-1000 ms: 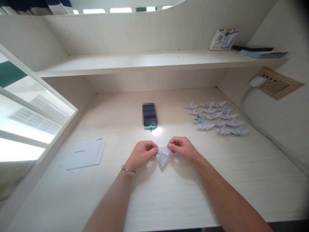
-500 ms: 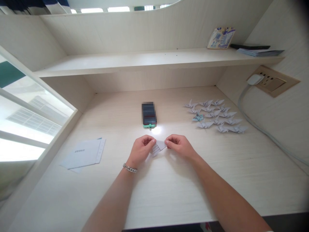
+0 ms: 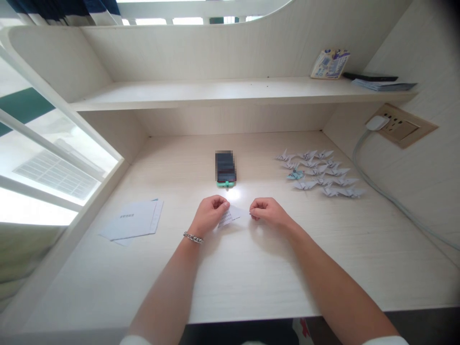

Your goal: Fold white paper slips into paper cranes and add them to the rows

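A small folded piece of white paper [image 3: 232, 215] with printed lines lies low over the desk [image 3: 251, 268] between my two hands. My left hand [image 3: 210, 214], with a metal bracelet at the wrist, pinches its left end with curled fingers. My right hand [image 3: 268, 211] pinches its right end, fingers closed. Just beyond the hands a phone [image 3: 225, 168] in a green case lies flat on the desk.
Several folded paper cranes [image 3: 319, 173] are spread at the right back of the desk. Flat paper sheets [image 3: 132, 221] lie at the left. A shelf [image 3: 215, 88] above holds a small box [image 3: 329, 63] and booklets. A wall socket [image 3: 398, 126] with a plugged cable is at right.
The paper went from a hanging triangle held up between the hands to a flatter shape held low over the desk. Both hands moved slightly away from me.
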A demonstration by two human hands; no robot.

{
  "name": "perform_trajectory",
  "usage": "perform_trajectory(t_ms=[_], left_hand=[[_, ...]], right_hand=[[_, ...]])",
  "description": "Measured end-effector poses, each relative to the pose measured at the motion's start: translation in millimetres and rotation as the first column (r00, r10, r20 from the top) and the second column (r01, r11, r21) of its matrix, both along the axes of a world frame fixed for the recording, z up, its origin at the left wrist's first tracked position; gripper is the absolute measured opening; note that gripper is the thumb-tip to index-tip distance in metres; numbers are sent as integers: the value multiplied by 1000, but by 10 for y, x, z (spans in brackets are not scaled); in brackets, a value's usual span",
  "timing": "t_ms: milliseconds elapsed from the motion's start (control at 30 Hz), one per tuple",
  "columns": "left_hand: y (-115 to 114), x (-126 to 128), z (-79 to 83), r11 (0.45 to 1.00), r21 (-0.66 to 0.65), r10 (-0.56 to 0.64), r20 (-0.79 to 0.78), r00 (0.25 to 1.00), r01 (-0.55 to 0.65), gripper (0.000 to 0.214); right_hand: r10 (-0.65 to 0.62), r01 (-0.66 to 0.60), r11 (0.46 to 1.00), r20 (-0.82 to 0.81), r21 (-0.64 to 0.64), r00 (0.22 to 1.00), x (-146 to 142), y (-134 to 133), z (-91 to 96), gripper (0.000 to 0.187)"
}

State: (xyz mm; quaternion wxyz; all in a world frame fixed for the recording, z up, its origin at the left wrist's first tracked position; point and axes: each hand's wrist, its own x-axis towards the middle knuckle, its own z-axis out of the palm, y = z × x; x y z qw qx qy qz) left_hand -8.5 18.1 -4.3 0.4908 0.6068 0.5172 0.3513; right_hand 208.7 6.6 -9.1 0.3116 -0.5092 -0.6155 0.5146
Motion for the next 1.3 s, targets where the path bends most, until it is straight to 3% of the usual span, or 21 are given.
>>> perform_trajectory(t_ms=[200, 367, 500, 633, 767, 933, 1300], left_hand=[[21, -11, -11, 999, 2, 37, 35, 999, -37, 21], [12, 58, -26, 1000, 7, 29, 54, 998, -30, 20], [40, 30, -58, 996, -32, 87, 106, 991, -84, 22], [64, 68, -107, 981, -99, 186, 230, 955, -168, 26], [49, 196, -123, 971, -155, 226, 368, 902, -180, 27], [58, 289, -97, 963, -230, 236, 450, 862, -143, 25], [175, 393, -172, 976, -50, 211, 439, 873, -211, 26]], right_hand=[[-94, 96, 995, -71, 23, 993, 33, 5, 71, 19], [43, -51, 995, 97, 84, 994, -97, 50, 87, 16], [31, -33, 999, 113, 10, 993, 48, 128, 33, 14], [-123, 120, 991, -62, -52, 990, 105, 163, 32, 18], [-68, 47, 993, -203, -108, 977, -102, 141, 32, 25], [-124, 104, 989, -200, -108, 972, -239, 201, -23, 26], [-182, 174, 983, -265, -54, 947, -305, 265, -119, 29]])
